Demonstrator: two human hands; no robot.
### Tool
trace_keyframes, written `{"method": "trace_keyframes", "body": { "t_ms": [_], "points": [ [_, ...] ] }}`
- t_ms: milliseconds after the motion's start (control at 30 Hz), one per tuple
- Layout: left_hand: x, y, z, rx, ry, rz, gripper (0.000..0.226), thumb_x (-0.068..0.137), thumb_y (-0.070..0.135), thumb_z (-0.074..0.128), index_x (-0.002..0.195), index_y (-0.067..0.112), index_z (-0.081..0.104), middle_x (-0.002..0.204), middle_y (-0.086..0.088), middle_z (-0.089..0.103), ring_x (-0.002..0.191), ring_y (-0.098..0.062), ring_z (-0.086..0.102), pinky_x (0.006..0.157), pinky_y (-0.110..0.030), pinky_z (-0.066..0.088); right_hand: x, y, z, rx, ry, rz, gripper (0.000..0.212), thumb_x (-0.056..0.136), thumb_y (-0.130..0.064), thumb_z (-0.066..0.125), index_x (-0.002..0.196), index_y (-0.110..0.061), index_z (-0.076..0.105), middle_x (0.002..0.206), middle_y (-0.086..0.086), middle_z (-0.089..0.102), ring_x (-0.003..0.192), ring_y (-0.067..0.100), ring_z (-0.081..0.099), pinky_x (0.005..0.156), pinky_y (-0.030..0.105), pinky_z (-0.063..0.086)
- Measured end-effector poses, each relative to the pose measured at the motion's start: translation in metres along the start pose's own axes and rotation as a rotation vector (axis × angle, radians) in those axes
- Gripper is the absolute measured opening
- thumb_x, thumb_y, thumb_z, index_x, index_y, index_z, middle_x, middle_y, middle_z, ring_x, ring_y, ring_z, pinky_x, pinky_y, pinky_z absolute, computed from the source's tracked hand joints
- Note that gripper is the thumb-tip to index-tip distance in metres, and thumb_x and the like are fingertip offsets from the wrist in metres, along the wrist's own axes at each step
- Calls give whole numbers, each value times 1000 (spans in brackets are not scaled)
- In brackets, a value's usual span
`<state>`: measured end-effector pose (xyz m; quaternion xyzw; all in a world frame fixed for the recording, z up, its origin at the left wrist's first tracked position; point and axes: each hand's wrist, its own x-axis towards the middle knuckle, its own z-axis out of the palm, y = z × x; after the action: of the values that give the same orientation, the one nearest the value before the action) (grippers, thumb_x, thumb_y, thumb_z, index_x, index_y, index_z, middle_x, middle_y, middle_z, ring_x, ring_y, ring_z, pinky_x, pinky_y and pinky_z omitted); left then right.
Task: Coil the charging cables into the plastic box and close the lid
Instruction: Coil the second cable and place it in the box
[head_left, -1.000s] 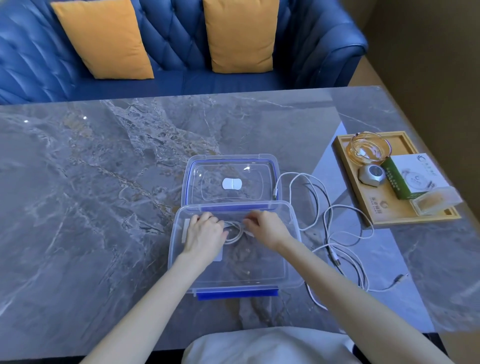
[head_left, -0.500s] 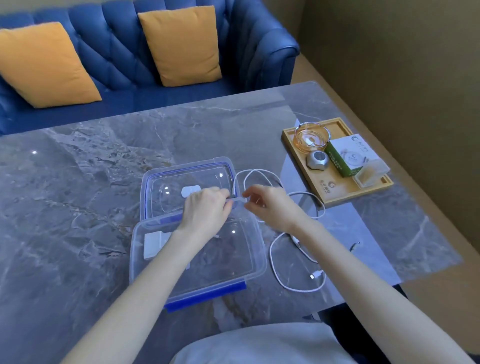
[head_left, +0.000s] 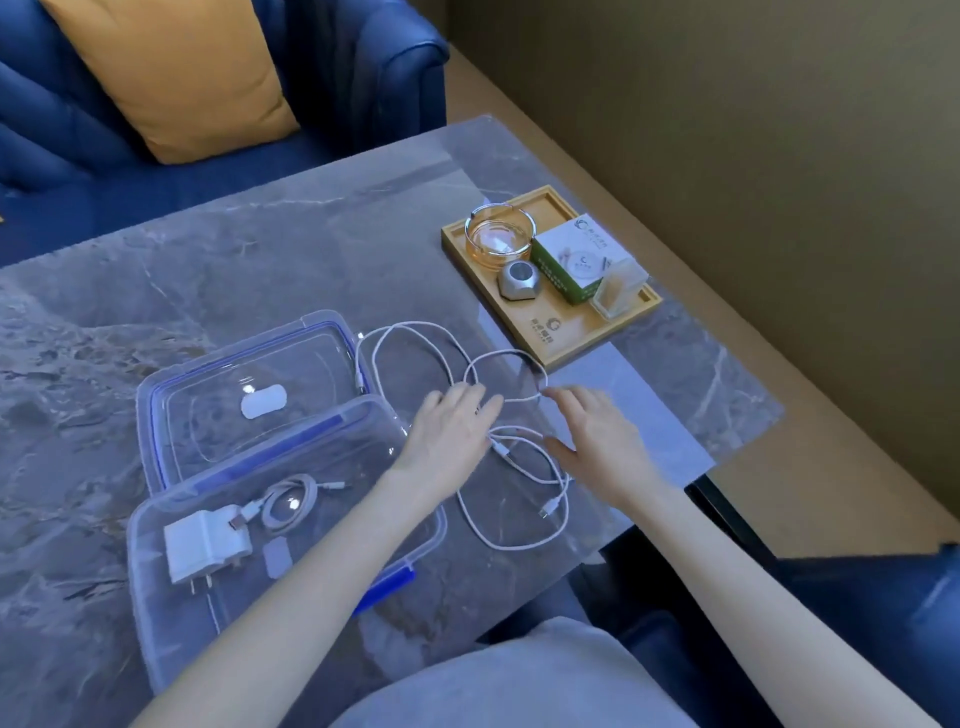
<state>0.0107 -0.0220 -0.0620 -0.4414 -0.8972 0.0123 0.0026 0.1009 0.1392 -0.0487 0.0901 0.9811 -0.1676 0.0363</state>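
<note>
While both hands reach over the loose white cable on the desk, neither grip has closed. Head view: left hand flat, fingers spread wide, touching cable; right hand open beside it, blurred. Plastic box left of cable holds coiled cable & charger. Lid off, lying behind box.
</note>
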Motion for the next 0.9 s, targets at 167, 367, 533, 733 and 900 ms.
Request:
{"method": "trace_keyframes", "body": {
  "t_ms": [167,367,533,733,900],
  "points": [
    [5,20,21,-56,-282,86,48,85,22,54,130,10,41,135,-12,42,126,-30,38,96,-40,35,-15,19,34,49,-177,123,57,85,-33,59,135,-13,39,135,8,47,123,28,43,96,36,38],
    [12,30,27,-75,-304,37,30,87,7,48,117,8,43,121,-13,47,114,-32,46,88,-40,41,-19,27,49,139,-224,288,42,86,-29,56,123,-12,45,123,9,49,110,27,51,85,39,47],
    [20,31,27,-92,-306,-13,25,89,1,42,114,5,45,121,-14,46,114,-32,44,87,-38,42,-15,22,50,104,-241,317,26,86,-23,53,107,-8,51,107,10,54,97,28,53,72,36,44],
    [25,28,23,-144,-318,-32,25,88,0,43,112,5,44,118,-15,50,112,-33,47,84,-39,44,-7,21,46,293,-224,443,24,78,-7,53,101,-8,60,80,5,57,83,29,59,63,31,41],
    [27,16,18,-165,-268,-59,23,84,-6,43,102,5,53,109,-12,55,105,-31,54,72,-36,42,-1,22,31,441,-184,468,19,80,-9,55,91,1,67,79,19,66,69,20,53,54,28,37]
  ]
}}
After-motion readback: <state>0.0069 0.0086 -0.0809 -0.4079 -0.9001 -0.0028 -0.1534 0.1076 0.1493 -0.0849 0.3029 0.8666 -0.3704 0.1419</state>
